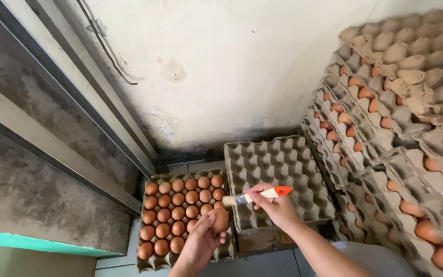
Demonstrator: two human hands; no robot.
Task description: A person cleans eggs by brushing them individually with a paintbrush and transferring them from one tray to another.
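Left hand (201, 243) cupping oval brown egg (220, 219) — right hand (275, 208) pinching small wooden brush with orange-tipped handle (257, 195), bristles at egg's 12 o'clock, brush axis running 3–9, just above.

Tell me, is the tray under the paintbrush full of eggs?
No, the grey egg tray beneath the paintbrush shows only empty cups.

— Where do your hands sit in the frame?
— Low centre: your left hand (201, 245) holds an egg (220, 219) over the filled tray (155, 262); your right hand (278, 208), just right of it, holds a brush (256, 196).
— And behind them?
— An empty tray (275, 164) lies right of the filled one, against the wall (221, 66); stacked trays (385, 133) fill the right edge.
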